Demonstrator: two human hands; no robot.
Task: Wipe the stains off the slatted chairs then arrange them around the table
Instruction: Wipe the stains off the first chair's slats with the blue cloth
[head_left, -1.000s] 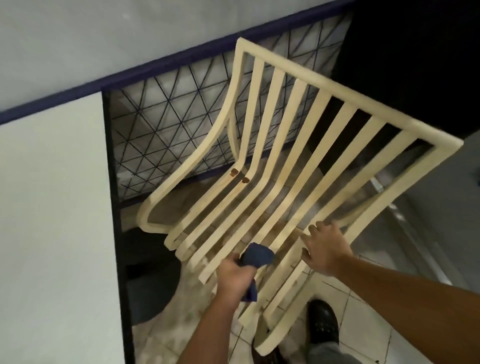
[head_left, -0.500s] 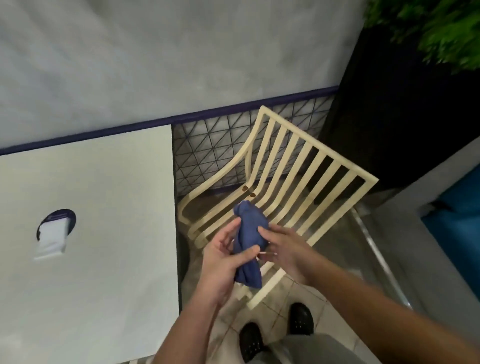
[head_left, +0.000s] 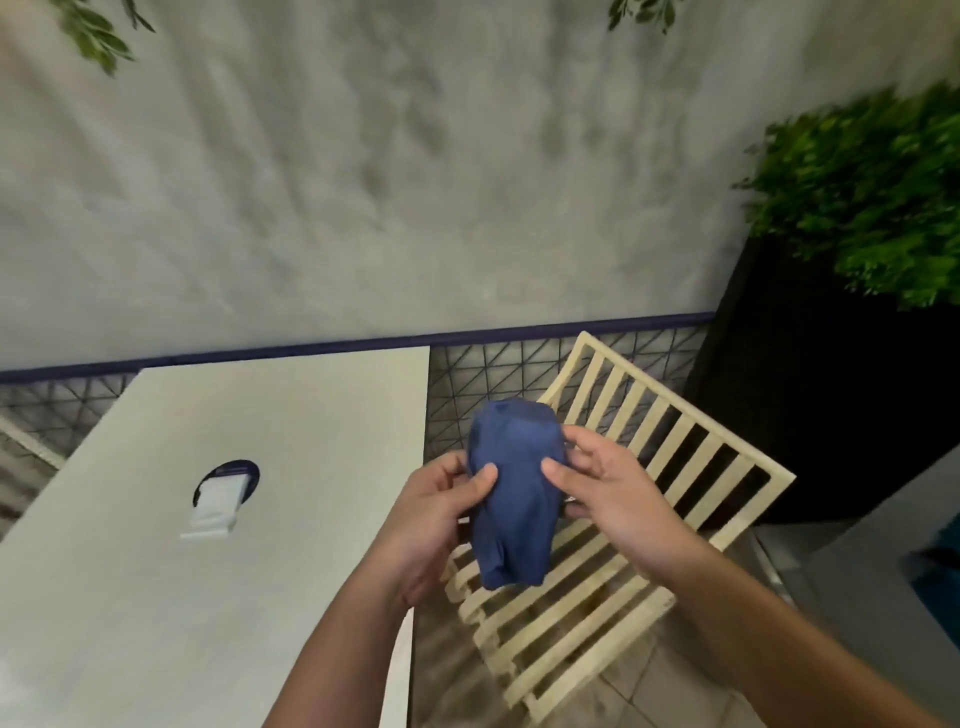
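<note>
**Item: blue cloth, held over slatted chair, between wipes**

**Step in hand.** Judged as readying the blue cloth (head_left: 514, 488) for wiping: it is gathered into a loose upright bundle and is not on the chair.

**Hands.** Left hand (head_left: 431, 514) pinches the cloth's left edge, thumb on the front and fingers behind. Right hand (head_left: 613, 493) grips the right edge in the same way, thumb on the front. Both grasp the cloth and nothing else.

**Task's thing.** Slatted chair (head_left: 649, 467): cream, with long parallel slats running from the back down through the seat. It stands on the tiled floor (head_left: 649, 680), under and beyond the hands, with the seat below them and the top rail past the right hand. The cloth hides the bend of the seat. A dull brownish patch seems to lie on a slat below the right hand, too blurred to confirm.

**Surroundings.** White bench (head_left: 156, 597) to the left of the left hand, its edge just beside the chair. On it, well left of the hands, a white object (head_left: 215, 501) sits in a round opening. A black planter (head_left: 810, 415) stands beyond the right hand, behind the chair back.

**Next move calls for.** One hand takes the bundle alone and presses a fresh face along the marked slats. The other is freed to steady the frame, since a light chair may shift under rubbing. Setting the chair to the bench is not yet done.
</note>
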